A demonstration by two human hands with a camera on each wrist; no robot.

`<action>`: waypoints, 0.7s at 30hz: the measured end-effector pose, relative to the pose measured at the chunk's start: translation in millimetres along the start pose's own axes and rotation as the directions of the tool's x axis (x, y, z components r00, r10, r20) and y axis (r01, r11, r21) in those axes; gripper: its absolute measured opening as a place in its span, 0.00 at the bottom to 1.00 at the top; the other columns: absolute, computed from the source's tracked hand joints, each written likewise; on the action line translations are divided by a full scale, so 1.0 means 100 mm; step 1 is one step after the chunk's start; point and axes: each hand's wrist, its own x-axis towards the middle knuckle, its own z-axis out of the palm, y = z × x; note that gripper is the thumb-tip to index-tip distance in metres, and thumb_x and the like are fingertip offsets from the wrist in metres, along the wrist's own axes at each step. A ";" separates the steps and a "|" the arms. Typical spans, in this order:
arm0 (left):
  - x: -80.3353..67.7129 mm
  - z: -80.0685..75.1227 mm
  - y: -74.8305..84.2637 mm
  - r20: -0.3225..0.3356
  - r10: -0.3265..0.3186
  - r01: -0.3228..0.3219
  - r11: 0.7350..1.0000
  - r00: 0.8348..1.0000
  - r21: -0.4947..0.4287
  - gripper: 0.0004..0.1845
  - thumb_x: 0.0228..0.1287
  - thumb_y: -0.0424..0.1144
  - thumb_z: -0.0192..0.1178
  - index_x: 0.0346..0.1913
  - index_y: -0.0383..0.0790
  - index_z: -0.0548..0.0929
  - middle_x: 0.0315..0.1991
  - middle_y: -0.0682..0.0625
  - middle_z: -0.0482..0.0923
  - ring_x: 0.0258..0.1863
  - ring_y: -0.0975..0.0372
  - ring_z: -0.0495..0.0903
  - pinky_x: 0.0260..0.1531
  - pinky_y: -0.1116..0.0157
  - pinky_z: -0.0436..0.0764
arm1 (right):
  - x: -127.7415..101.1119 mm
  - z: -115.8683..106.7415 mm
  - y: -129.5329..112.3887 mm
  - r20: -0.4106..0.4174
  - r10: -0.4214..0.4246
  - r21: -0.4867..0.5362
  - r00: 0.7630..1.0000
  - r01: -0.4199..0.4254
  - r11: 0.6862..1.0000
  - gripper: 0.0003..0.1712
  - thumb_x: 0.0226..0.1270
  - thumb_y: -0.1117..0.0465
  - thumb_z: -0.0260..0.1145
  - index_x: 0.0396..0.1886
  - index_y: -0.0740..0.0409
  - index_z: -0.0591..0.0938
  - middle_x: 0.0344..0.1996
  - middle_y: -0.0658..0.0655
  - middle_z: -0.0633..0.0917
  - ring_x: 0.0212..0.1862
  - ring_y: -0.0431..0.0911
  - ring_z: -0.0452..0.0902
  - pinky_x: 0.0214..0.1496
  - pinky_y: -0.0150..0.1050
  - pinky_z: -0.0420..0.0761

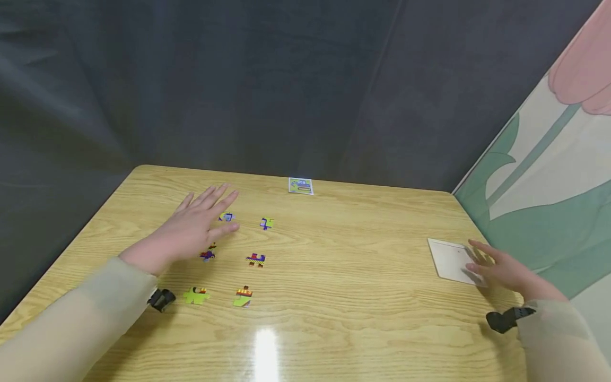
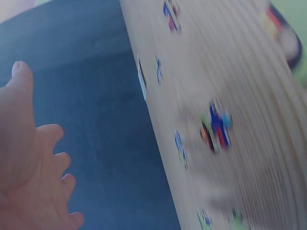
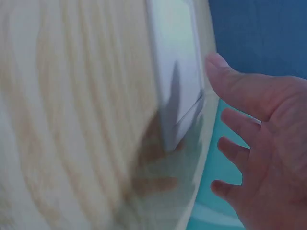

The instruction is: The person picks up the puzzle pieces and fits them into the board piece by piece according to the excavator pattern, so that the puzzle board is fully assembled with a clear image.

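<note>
My left hand (image 1: 193,228) is held over the left part of the table, fingers spread and nothing in its grasp. Around and below it lie several colourful puzzle pieces: a blue and yellow one (image 1: 226,217) by the fingers, a dark blue and red one (image 1: 207,255) partly behind the hand, and a green one (image 1: 196,296) near the wrist. Over on the right, my right hand (image 1: 503,273) hovers with loosely bent fingers at the edge of a flat white board (image 1: 452,261). The right wrist view shows its thumb and fingers apart from that board (image 3: 177,67), holding nothing.
A small picture card (image 1: 300,186) of a blue vehicle lies at the table's back edge. More puzzle pieces sit right of my left hand, one purple and red (image 1: 256,259), one green and blue (image 1: 267,223). Dark cloth (image 1: 286,90) hangs behind the table (image 1: 353,297); a flowered curtain (image 1: 539,212) borders the right.
</note>
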 end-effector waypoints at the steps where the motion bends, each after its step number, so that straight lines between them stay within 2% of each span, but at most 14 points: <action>1: -0.03 -0.01 -0.04 -0.005 -0.013 0.013 1.000 1.000 -0.002 0.42 0.71 0.69 0.38 0.80 0.57 0.40 0.79 0.52 0.30 0.77 0.51 0.31 0.68 0.43 0.29 | 0.00 0.01 0.03 0.011 0.014 -0.003 1.000 -0.014 1.000 0.50 0.71 0.49 0.64 0.76 0.70 0.47 0.67 0.87 0.48 0.64 0.84 0.43 0.56 0.76 0.53; 5: -0.12 -0.04 -0.16 -0.017 -0.051 0.051 0.999 0.999 -0.020 0.43 0.71 0.70 0.37 0.80 0.54 0.41 0.79 0.50 0.30 0.76 0.50 0.30 0.68 0.42 0.28 | 0.03 0.07 0.19 0.047 0.020 0.029 0.999 -0.021 0.999 0.52 0.69 0.50 0.66 0.76 0.70 0.46 0.68 0.86 0.44 0.65 0.83 0.39 0.57 0.77 0.50; 9: -0.19 -0.05 -0.25 -0.027 -0.068 0.067 0.997 0.997 -0.023 0.42 0.72 0.68 0.39 0.80 0.53 0.41 0.79 0.50 0.30 0.76 0.49 0.31 0.67 0.42 0.28 | 0.09 0.17 0.21 0.013 -0.019 -0.017 1.000 0.019 1.000 0.52 0.68 0.49 0.68 0.76 0.69 0.49 0.67 0.87 0.47 0.66 0.82 0.39 0.57 0.77 0.49; 14: -0.23 -0.06 -0.29 -0.034 -0.074 0.074 0.997 0.997 -0.017 0.41 0.73 0.66 0.39 0.80 0.53 0.41 0.79 0.49 0.30 0.76 0.48 0.31 0.67 0.41 0.29 | 0.23 0.29 -0.06 -0.021 -0.071 -0.141 0.997 0.068 0.988 0.53 0.65 0.44 0.69 0.73 0.72 0.55 0.65 0.89 0.52 0.64 0.83 0.46 0.57 0.77 0.53; 21: -0.26 -0.03 -0.30 -0.026 -0.081 0.080 0.996 0.996 -0.024 0.41 0.73 0.67 0.38 0.80 0.54 0.40 0.79 0.49 0.30 0.76 0.48 0.30 0.67 0.41 0.28 | 0.47 0.53 -0.55 -0.038 -0.152 -0.202 0.988 0.141 0.969 0.52 0.63 0.43 0.70 0.73 0.71 0.59 0.65 0.87 0.55 0.64 0.81 0.51 0.58 0.76 0.57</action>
